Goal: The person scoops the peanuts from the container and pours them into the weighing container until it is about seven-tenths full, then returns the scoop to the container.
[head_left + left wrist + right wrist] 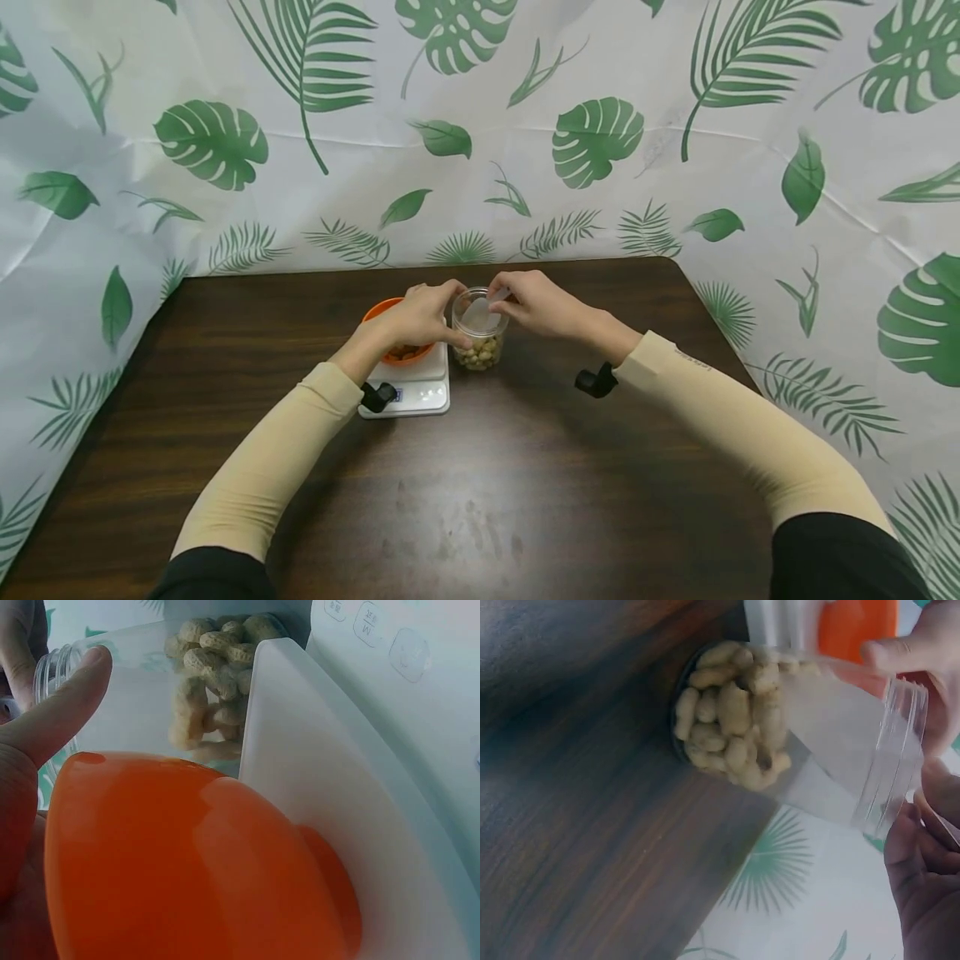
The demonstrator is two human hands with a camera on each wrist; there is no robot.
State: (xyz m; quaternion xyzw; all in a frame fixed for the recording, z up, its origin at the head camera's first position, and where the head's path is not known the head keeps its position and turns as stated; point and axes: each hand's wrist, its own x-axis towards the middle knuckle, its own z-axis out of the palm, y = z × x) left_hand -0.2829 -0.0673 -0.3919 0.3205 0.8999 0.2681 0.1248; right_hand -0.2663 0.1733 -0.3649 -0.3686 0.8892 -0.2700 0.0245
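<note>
A clear plastic jar (480,357) stands upright on the table, its lower part filled with unshelled peanuts (735,712). My left hand (420,315) holds the jar near its mouth, thumb on the near side and fingers toward the far side. From the right, my right hand (542,302) pinches the handle of a whitish translucent scoop (480,317), whose blade is inside the jar above the peanuts. Under my left hand, an orange bowl (172,855) with brown contents sits on a white kitchen scale (420,400). My left hand hides part of the bowl.
The dark wooden table (480,492) stretches toward me, with its far edge just behind the jar. A leaf-patterned white sheet (495,125) hangs behind and beside it. Black wrist cameras (596,381) sit at both wrists, the left one over the scale.
</note>
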